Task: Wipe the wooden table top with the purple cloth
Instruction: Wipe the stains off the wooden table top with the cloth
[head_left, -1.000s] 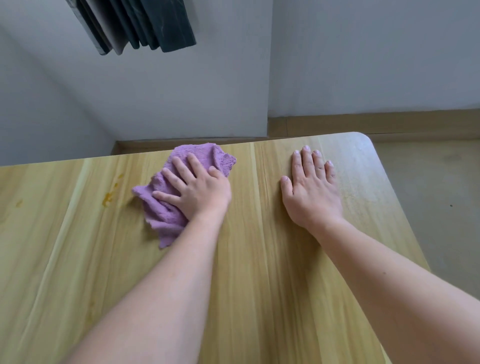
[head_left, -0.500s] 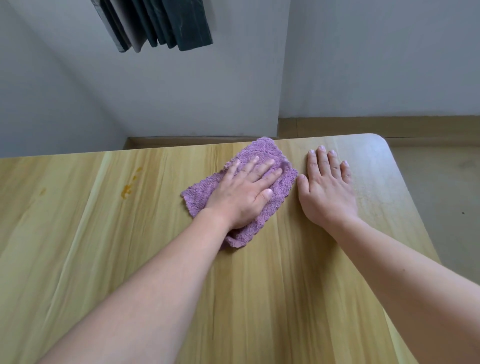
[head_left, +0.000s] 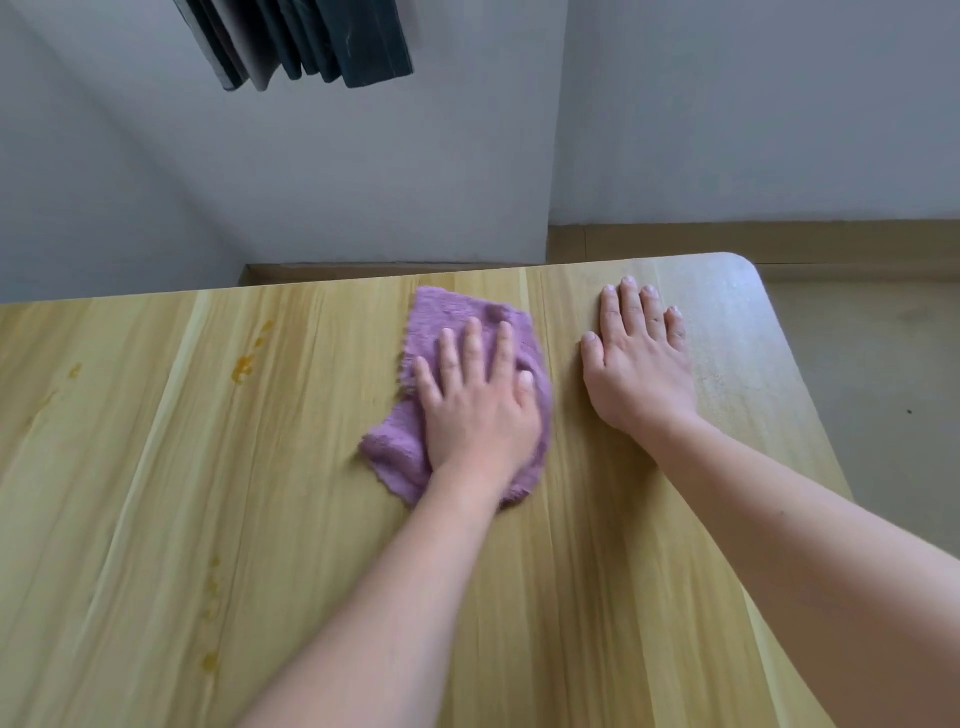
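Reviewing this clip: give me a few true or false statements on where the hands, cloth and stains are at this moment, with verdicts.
1. The left hand lies flat on the purple cloth. True.
2. The right hand grips a corner of the cloth. False: it rests palm down on the bare table top, apart from the cloth.
3. The cloth covers the orange stain. False: the stain lies uncovered, off to the cloth's left.
4. The cloth lies near the table's far edge. True.
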